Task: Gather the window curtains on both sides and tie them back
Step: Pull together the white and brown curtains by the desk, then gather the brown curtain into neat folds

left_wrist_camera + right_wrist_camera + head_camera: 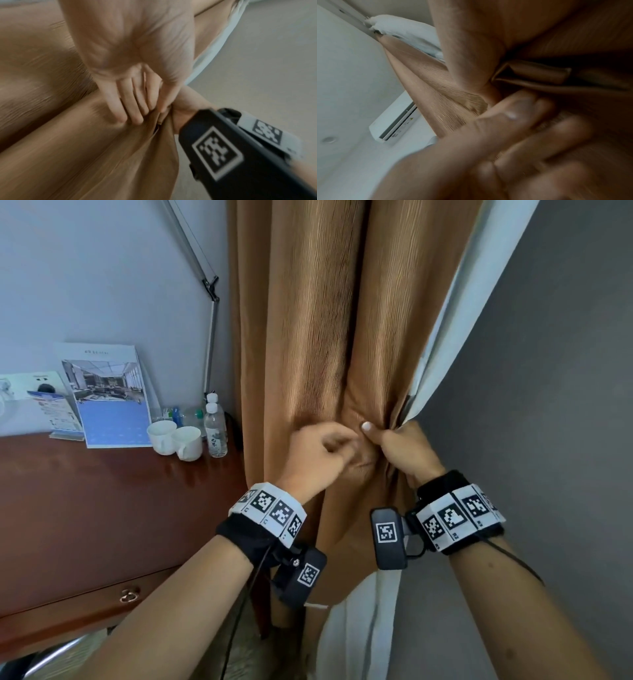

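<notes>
Desk (102, 508) beside, hands (318, 453) gripping curtain (308, 337), fingertips buried

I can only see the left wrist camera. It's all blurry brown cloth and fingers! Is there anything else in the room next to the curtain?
Observer: Yes. A wooden desk stands left of the brown curtain.
Operator: Anything on it?
Observer: Two white cups and two water bottles beside them.
Operator: What's my other hand doing?
Observer: The right hand grips the bunched curtain, thumb on top, close beside the left hand.
Operator: What's up high?
Observer: An air conditioner on the wall.
</notes>
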The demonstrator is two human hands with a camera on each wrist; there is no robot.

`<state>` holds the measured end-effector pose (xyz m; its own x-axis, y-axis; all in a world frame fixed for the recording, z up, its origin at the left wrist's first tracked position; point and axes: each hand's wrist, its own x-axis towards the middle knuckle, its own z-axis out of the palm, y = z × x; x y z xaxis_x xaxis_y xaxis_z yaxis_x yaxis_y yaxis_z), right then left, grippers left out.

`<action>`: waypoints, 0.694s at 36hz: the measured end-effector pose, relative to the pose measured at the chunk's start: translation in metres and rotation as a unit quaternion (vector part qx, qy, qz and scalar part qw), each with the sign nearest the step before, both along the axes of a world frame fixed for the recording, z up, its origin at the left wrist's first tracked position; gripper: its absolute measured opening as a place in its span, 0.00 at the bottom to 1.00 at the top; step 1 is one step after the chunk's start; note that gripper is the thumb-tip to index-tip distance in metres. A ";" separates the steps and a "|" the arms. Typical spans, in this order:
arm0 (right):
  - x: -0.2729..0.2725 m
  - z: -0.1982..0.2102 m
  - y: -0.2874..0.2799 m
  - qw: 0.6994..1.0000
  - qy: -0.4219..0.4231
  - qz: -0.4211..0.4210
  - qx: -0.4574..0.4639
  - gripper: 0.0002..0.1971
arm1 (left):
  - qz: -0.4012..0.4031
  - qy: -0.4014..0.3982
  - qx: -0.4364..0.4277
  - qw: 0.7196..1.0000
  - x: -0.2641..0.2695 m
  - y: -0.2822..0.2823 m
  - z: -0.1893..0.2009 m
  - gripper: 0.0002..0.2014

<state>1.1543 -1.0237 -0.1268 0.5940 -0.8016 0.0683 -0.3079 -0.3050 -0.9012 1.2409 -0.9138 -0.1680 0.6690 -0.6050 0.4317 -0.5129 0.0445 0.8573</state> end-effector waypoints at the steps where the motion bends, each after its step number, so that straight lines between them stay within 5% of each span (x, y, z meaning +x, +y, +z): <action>1: -0.001 -0.001 -0.002 1.000 -0.010 -0.006 0.004 0.18 | 0.056 -0.005 -0.032 0.998 0.006 0.002 0.003 0.04; 3: -0.002 -0.001 -0.006 1.000 -0.013 -0.017 0.011 0.19 | 0.163 -0.020 -0.076 0.984 0.020 0.008 0.008 0.08; 6: -0.004 -0.002 -0.011 0.999 -0.016 -0.035 0.017 0.20 | 0.238 -0.020 -0.048 0.970 0.044 0.013 0.013 0.30; 9: -0.001 -0.002 -0.012 0.998 -0.023 -0.043 0.029 0.21 | 0.161 0.051 0.003 0.986 0.056 0.012 0.014 0.52; 11: 0.001 -0.002 -0.010 0.998 -0.025 -0.033 0.042 0.20 | 0.109 0.090 0.026 0.990 0.054 0.009 0.015 0.55; 14: 0.003 -0.003 -0.009 0.998 -0.027 -0.018 0.052 0.20 | 0.092 0.099 0.031 0.990 0.046 0.003 0.016 0.42; 18: 0.007 -0.011 -0.010 0.999 -0.025 -0.038 0.025 0.13 | 0.094 0.107 -0.001 0.990 0.045 -0.001 0.014 0.03; 25: 0.016 -0.018 -0.007 0.995 -0.013 -0.094 -0.038 0.19 | 0.040 0.077 -0.011 0.996 0.040 -0.001 0.006 0.06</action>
